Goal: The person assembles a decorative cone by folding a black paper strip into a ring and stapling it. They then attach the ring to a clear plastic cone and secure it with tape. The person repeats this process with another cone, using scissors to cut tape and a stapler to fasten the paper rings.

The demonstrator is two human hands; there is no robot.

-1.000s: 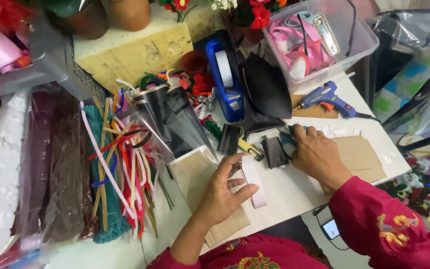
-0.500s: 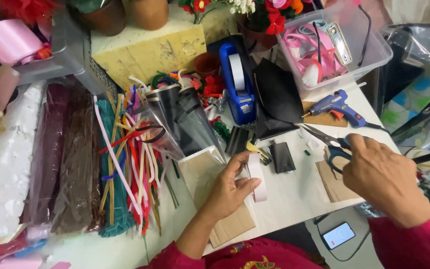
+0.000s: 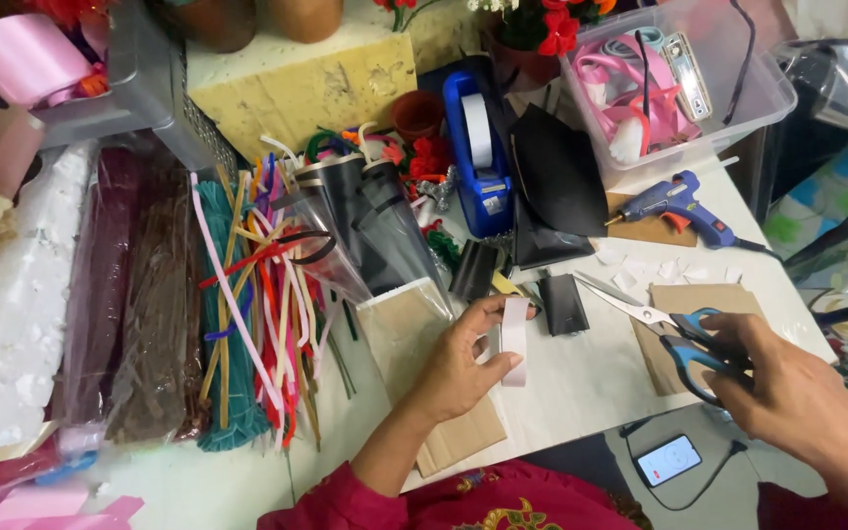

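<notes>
Cluttered white bench (image 3: 581, 393): at lower centre the left hand (image 3: 463, 368) pinches a short pale-pink ribbon strip (image 3: 514, 339), likely light and limp, best held near its top end. At lower right the right hand (image 3: 797, 402) grips blue-handled scissors (image 3: 674, 329), blades open; half a second ago they sat higher.

Tape dispenser (image 3: 478, 157) stands behind paper strip (image 3: 514, 339); scissors (image 3: 674, 334) lie right.
</notes>
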